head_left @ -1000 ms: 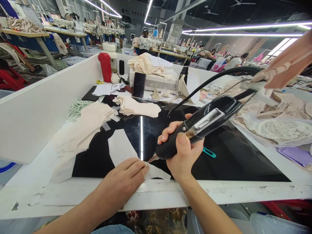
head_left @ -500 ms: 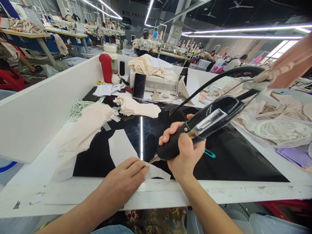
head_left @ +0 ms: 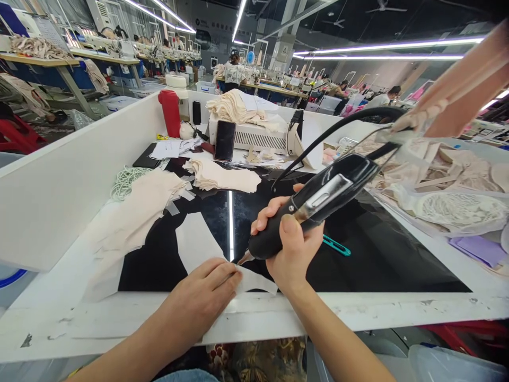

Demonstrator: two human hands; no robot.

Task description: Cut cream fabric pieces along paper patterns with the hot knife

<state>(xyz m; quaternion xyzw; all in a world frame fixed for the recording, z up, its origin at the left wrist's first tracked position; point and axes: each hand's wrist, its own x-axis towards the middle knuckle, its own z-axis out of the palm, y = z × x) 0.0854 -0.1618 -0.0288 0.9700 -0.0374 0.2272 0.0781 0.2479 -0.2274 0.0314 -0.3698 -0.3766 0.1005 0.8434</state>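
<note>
My right hand [head_left: 292, 246] is wrapped round a black corded hand tool [head_left: 314, 201] with a metal lever plate and a narrow metal tip. That tip touches down at the edge of a pale cut fabric piece [head_left: 199, 239], right by my left fingertips. Fingers together, my left hand [head_left: 210, 289] grips and presses the piece against the black mat [head_left: 155, 270]. Part of the fabric lies hidden under this hand; another end [head_left: 256, 280] shows to its right. A strip of pinkish cloth [head_left: 457, 95] is tied to the tool's rear end.
Stacked pale fabric pieces [head_left: 222, 176] and a spread pile [head_left: 139, 207] lie beyond and left. A teal cutter [head_left: 336, 245] rests behind my right hand. Further back are a phone [head_left: 225, 140], a red cup [head_left: 170, 114] and a vented white machine [head_left: 258, 139]. Bagged garments [head_left: 457, 207] are at right.
The tool and my right hand have shifted slightly left, bringing the tip closer to my left fingertips. My left hand stays nearly in place on the fabric.
</note>
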